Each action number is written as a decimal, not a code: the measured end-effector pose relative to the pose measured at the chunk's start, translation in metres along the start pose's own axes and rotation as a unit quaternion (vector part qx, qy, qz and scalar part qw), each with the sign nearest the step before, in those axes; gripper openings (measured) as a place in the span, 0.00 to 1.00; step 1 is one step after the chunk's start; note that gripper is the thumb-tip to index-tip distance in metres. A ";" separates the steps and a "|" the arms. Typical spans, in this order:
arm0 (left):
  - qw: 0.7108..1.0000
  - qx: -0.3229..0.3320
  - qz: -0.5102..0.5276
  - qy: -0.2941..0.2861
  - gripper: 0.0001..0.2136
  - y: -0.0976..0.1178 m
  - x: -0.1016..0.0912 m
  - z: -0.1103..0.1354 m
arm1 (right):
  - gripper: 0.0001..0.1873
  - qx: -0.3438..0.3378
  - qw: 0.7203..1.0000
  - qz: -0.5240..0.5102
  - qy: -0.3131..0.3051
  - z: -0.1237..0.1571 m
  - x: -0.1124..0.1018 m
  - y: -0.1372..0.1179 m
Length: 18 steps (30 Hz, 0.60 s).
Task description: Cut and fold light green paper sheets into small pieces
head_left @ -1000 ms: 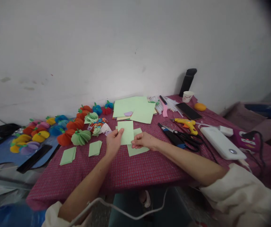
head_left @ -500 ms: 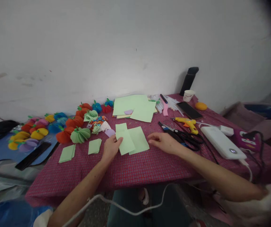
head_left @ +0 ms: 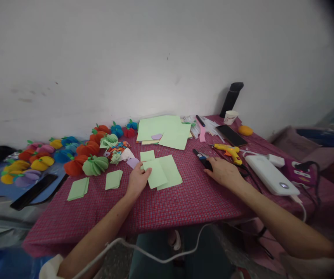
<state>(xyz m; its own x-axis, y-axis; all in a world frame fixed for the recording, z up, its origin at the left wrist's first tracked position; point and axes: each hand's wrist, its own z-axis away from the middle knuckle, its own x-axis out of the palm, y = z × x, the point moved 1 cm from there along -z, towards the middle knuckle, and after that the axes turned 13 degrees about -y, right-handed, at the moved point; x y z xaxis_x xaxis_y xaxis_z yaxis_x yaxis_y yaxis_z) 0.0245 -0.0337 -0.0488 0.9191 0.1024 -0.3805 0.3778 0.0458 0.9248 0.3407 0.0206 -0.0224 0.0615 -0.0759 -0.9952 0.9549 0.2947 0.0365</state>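
My left hand [head_left: 138,179] pinches a small light green paper piece [head_left: 155,174] between thumb and fingers. Under it lies a larger light green sheet [head_left: 171,172], and another small green piece [head_left: 147,155] shows just behind. Over to the right, my right hand [head_left: 224,171] is closed over the black-handled scissors, thumb and fingers on either side of dark tool parts. A blue and black tool [head_left: 199,155] sticks out beyond those fingertips; most of the scissors is hidden under the hand. Small green paper stacks [head_left: 113,179] lie left of my left hand.
Paper pumpkins [head_left: 95,166] and paper scraps [head_left: 119,150] sit at left. Large green sheets [head_left: 159,126] lie at the back. A yellow glue gun [head_left: 229,152], phone [head_left: 231,135], white power bank [head_left: 271,174], paper cup [head_left: 230,117] and purple power strip [head_left: 299,173] occupy the right side.
My right hand has moved right, from beside the green sheet onto the scissors. My left hand still holds the small green paper. The view has shifted slightly.
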 end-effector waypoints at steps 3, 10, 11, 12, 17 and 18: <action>0.999 -0.003 -0.047 0.017 0.22 0.001 0.001 -0.002 | 0.21 -0.002 1.000 -0.017 -0.026 -0.006 -0.001 0.001; 0.958 -0.003 -0.287 -0.002 0.26 0.016 0.001 0.006 | 0.22 0.009 0.999 -0.041 -0.016 -0.007 -0.006 -0.002; 0.946 -0.005 -0.324 -0.005 0.26 0.019 0.001 0.010 | 0.22 0.006 0.999 -0.048 -0.011 -0.005 -0.007 -0.003; 0.931 -0.005 -0.365 -0.005 0.25 0.021 0.001 0.013 | 0.22 -0.001 0.998 -0.056 -0.005 -0.003 -0.009 -0.005; 0.837 0.047 -0.542 0.057 0.19 0.033 -0.007 0.020 | 0.25 -0.148 0.983 -0.108 0.020 0.017 -0.021 -0.020; 0.829 0.072 -0.552 0.057 0.18 0.035 -0.008 0.018 | 0.26 -0.184 0.976 -0.118 0.017 0.021 -0.023 -0.025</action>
<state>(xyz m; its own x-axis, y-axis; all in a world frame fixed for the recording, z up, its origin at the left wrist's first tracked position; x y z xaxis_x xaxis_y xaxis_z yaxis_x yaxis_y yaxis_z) 0.0319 -0.0506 -0.0137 -0.0093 0.1698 -0.9854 0.9984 0.0562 0.0002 0.3221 -0.0053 0.0012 -0.1639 -0.1538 -0.9744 0.7720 0.5950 -0.2237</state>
